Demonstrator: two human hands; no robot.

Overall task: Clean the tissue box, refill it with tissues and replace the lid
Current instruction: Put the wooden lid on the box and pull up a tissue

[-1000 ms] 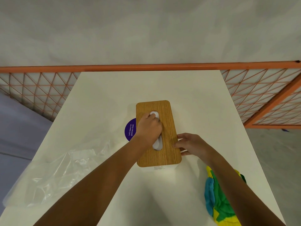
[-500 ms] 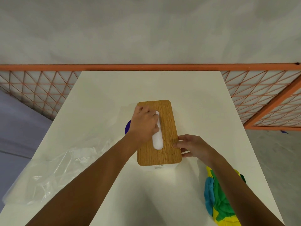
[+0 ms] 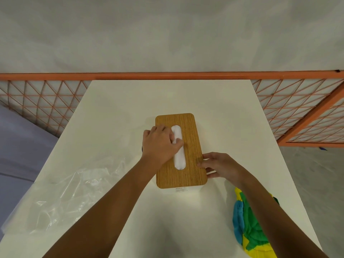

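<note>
Left hand (image 3: 160, 144) shifted left, pinching 1 tissue (image 3: 179, 159) through 1 lid (image 3: 189, 174).

The lid (image 3: 188, 175) is showing honey-brown, with fine darker grain running lengthwise. The tissue (image 3: 180, 159) in its slot is showing plain white, and so is the tissue box (image 3: 186, 191) beneath. The counter (image 3: 167, 97) is reading as flat cream. The cloth (image 3: 249, 231) is displaying patches of yellow, green and blue. The railing (image 3: 167, 75) is showing orange, its mesh forming a triangle lattice, and the wall (image 3: 167, 34) is looking mottled grey.
</note>
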